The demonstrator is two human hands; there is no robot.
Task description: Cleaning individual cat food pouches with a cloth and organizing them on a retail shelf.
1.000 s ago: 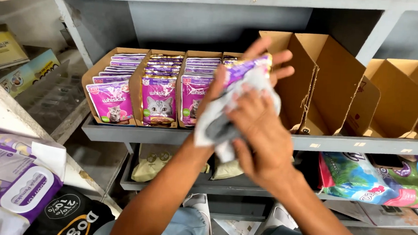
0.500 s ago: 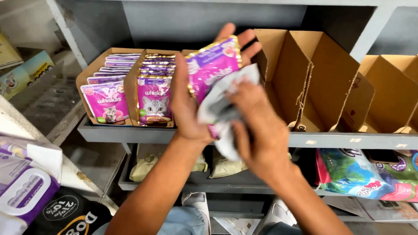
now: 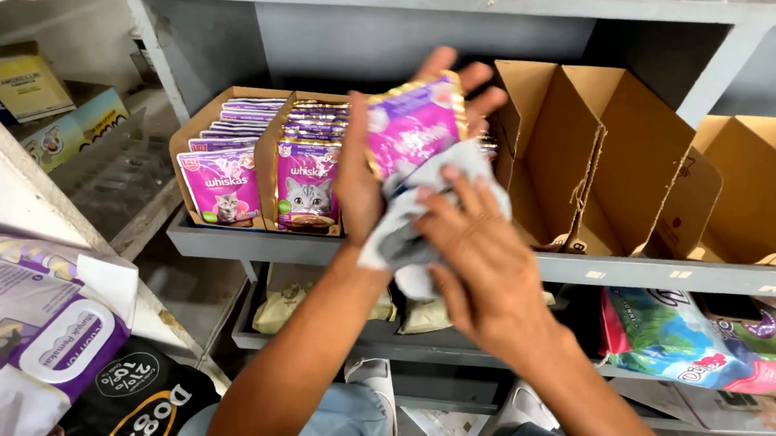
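Left hand (image 3: 368, 175) grips a purple pouch (image 3: 411, 128) in front of the grey shelf (image 3: 220, 242), fingers closed behind it. Right hand (image 3: 482, 258) presses a grey cloth (image 3: 406, 224) against the pouch's lower face, fingers clamped on the cloth. Left of them, cartons (image 3: 259, 157) hold more pouches; empty cardboard boxes (image 3: 615, 153) stand to the right.

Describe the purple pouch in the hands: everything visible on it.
The purple pouch is a flat, glossy foil-like sachet with gold edging and a pale printed picture. It is tilted, top toward the shelf, in front of the pouch-filled cardboard trays. The left hand grips it from behind, fingertips showing past its upper edge. The right hand presses a grey-white cloth against its lower part, hiding that end.
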